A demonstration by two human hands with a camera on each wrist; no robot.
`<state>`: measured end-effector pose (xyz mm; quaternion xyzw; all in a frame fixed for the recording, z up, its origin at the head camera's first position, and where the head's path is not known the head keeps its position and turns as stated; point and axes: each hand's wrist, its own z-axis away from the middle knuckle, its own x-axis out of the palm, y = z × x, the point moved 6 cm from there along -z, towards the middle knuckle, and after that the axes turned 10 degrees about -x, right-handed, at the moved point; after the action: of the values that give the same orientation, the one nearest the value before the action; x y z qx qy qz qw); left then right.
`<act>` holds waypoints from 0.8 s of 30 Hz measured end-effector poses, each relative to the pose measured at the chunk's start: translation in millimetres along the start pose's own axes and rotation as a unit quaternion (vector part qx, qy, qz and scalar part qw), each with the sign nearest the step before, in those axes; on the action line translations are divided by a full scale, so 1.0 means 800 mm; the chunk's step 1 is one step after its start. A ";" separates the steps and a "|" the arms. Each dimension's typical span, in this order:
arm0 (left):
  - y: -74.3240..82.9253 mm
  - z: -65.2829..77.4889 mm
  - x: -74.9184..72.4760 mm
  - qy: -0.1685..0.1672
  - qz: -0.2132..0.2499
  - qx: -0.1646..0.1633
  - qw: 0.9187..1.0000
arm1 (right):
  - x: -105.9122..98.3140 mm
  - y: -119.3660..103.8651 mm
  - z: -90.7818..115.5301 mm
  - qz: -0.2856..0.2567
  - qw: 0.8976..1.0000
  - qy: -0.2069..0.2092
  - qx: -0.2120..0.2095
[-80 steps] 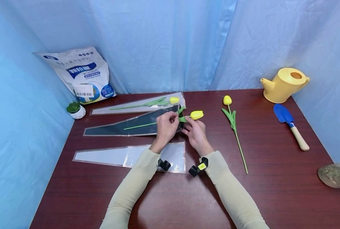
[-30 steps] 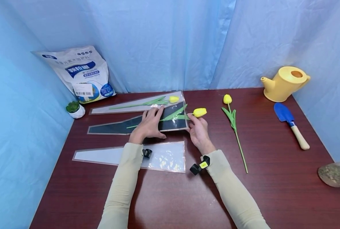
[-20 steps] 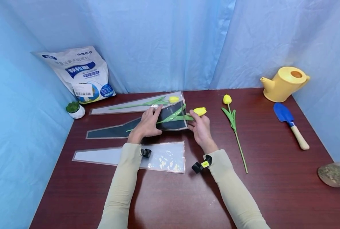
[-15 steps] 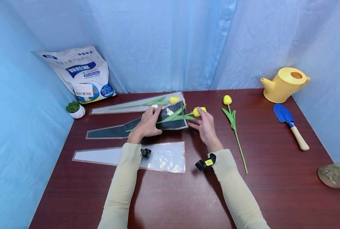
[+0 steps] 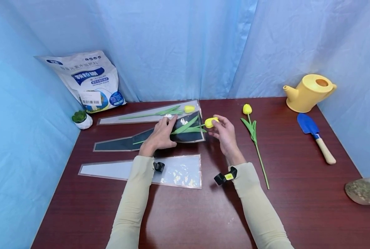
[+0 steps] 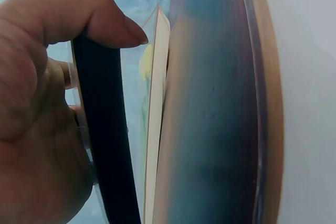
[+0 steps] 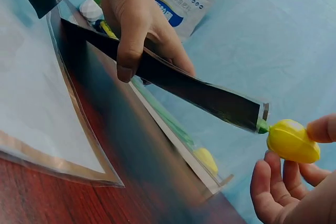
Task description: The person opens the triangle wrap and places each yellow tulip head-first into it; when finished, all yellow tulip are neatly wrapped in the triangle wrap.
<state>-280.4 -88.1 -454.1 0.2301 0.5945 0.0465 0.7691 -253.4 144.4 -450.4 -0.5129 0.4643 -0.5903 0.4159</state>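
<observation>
A black wrapping sleeve [image 5: 189,136] with a clear front is lifted off the table at its wide right end. My left hand [image 5: 161,135] grips it across the middle, and the left wrist view shows the thumb [image 6: 107,19] over its edge. My right hand [image 5: 226,133] pinches the bloom of a yellow tulip [image 5: 211,122] between thumb and fingers. The tulip's stem and leaves lie inside the sleeve, with leaf tips at the mouth. In the right wrist view the bloom [image 7: 292,141] stands just outside the sleeve's mouth. Part of the stem is hidden under my left hand.
Behind lies a white sleeve [image 5: 113,120] with a tulip inside; in front, another white sleeve [image 5: 107,170]. To the right are a loose tulip [image 5: 254,133], a yellow watering can [image 5: 306,95], a blue trowel [image 5: 309,124] and a jar [image 5: 362,191]. A fertilizer bag [image 5: 88,83] and potted succulent [image 5: 82,120] stand left.
My left hand has gone from the tulip to the sleeve's middle. The right hand has shifted from stem to bloom, and the tulip has slid left into the sleeve.
</observation>
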 end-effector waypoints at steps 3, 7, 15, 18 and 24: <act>0.001 0.001 0.000 0.000 -0.003 -0.002 1.000 | -0.001 0.001 0.000 0.016 1.000 0.016 -0.019; 0.003 0.001 0.000 0.004 -0.010 -0.002 1.000 | 0.000 0.002 0.000 0.046 0.998 0.024 -0.043; 0.006 0.002 -0.003 0.011 -0.015 -0.004 1.000 | 0.013 0.007 0.003 0.083 0.995 0.007 -0.062; 0.007 0.002 -0.004 0.015 -0.014 -0.004 1.000 | 0.016 0.010 0.004 0.088 0.995 0.005 -0.053; 0.007 0.002 -0.004 0.017 -0.015 -0.004 1.000 | 0.022 0.015 0.004 0.109 0.993 -0.006 -0.036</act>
<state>-278.5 -84.9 -448.5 0.2175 0.6106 0.0408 0.7604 -252.4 124.1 -458.1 -0.4773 0.5361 -0.5209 0.4620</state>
